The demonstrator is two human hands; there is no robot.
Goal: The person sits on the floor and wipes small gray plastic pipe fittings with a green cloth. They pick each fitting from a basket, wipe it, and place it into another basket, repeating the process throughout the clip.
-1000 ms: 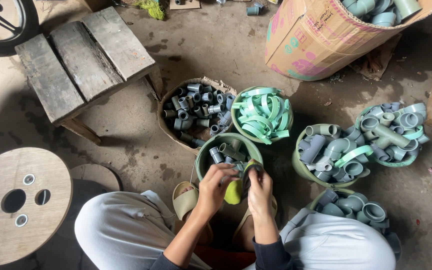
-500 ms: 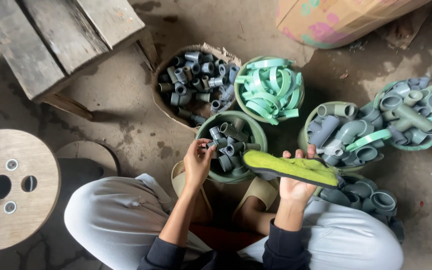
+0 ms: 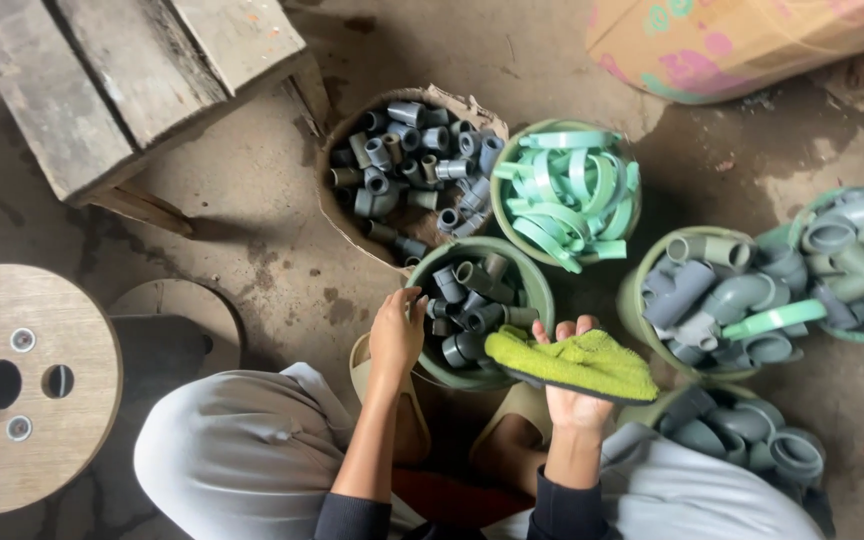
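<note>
My right hand holds a yellow-green cloth flat across its fingers, just right of a green bowl full of short grey pipe fittings. My left hand rests on that bowl's left rim, fingers curled at the edge of the fittings. I cannot tell whether it grips one. Both forearms come up between my knees in light grey trousers.
Around the bowl stand a cardboard-lined basket of grey fittings, a bowl of green plastic rings, and several bowls of larger grey elbows. A wooden stool is upper left, a wooden spool disc at left, a cardboard drum top right.
Both hands were together over the bowl with the cloth bunched. The right hand has drawn back to the right with the cloth spread out; the left hand has dropped to the bowl's rim.
</note>
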